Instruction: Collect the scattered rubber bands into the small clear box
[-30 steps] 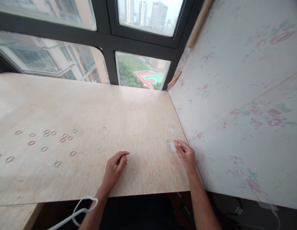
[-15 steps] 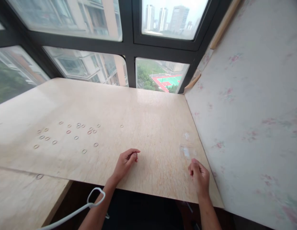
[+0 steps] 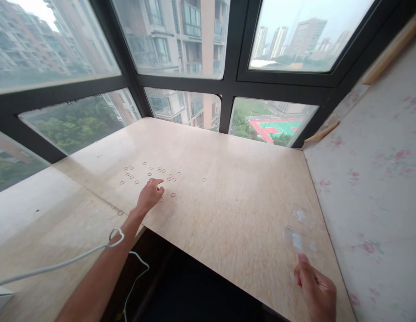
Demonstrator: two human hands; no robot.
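Several small thin rings lie scattered on the left part of the pale tabletop [image 3: 235, 232], one ring [image 3: 204, 179] apart from the others. My left hand [image 3: 150, 196] is over the near edge of this group, fingers partly spread, with a ring [image 3: 173, 194] just to its right. Nothing shows between its fingers. At the right, my right hand [image 3: 315, 284] is closed, its thumb on top; what it holds, if anything, is hidden. Just beyond it lies a clear plastic bag [image 3: 297, 240], with another clear piece [image 3: 299, 215] behind.
A white cable [image 3: 60, 264] crosses near my left forearm. A further ring [image 3: 120, 213] lies by the table seam. Dark-framed windows [image 3: 184, 82] stand behind the table, and a flowered wall [image 3: 372, 214] bounds the right side. A white box corner shows at lower left.
My left hand has moved left to the scattered rings and its fingers have opened. My right hand stays closed near the plastic bag. The view has turned to the left.
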